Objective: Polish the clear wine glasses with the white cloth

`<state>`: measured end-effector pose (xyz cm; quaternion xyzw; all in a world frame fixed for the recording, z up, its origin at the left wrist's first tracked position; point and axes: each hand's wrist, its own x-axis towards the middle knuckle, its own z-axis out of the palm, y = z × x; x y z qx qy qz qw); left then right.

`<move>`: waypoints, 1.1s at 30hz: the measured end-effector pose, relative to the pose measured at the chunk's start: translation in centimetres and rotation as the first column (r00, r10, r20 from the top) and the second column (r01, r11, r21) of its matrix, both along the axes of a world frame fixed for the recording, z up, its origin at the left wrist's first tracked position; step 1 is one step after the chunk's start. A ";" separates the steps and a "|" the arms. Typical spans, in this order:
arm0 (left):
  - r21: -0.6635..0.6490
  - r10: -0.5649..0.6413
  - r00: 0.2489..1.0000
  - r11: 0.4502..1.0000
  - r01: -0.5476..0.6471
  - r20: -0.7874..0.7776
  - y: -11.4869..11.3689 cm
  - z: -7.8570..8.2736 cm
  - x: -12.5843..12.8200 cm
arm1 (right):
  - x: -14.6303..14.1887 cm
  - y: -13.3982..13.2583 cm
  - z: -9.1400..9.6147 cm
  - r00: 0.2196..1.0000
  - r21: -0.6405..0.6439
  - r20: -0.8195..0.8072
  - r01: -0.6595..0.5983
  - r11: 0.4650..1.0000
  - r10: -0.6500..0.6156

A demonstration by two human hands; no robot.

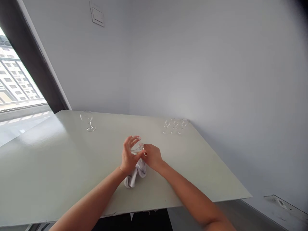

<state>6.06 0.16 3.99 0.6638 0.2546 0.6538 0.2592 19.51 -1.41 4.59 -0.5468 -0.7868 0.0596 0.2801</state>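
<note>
My left hand [129,155] curls around a small clear glass [137,147] held over the middle of the pale table [60,166]. My right hand [152,156] is closed against the glass from the right, gripping a white cloth [135,175] that hangs down from under both hands to the tabletop. Most of the glass is hidden by my fingers.
A clear stemmed glass [88,120] stands at the table's far left. Three small clear glasses [175,125] stand together at the far right near the wall. A window [14,83] is at the left. The table's right edge drops to the floor.
</note>
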 end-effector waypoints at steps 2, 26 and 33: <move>-0.070 -0.026 0.998 0.997 0.022 -0.054 -0.2 -0.6 0.4 | 0.0 1.6 -0.3 1.000 -0.071 -0.001 0.008 0.997 -0.009; -0.393 -0.070 0.782 0.890 -0.232 -0.620 1.4 -4.7 1.2 | 7.7 12.3 -3.0 0.809 -0.342 -0.212 0.465 0.817 -0.549; -0.566 0.087 0.959 0.791 -0.232 -0.270 3.2 -5.0 0.7 | 5.5 4.8 -2.1 0.938 -0.499 -0.104 0.238 0.833 -0.330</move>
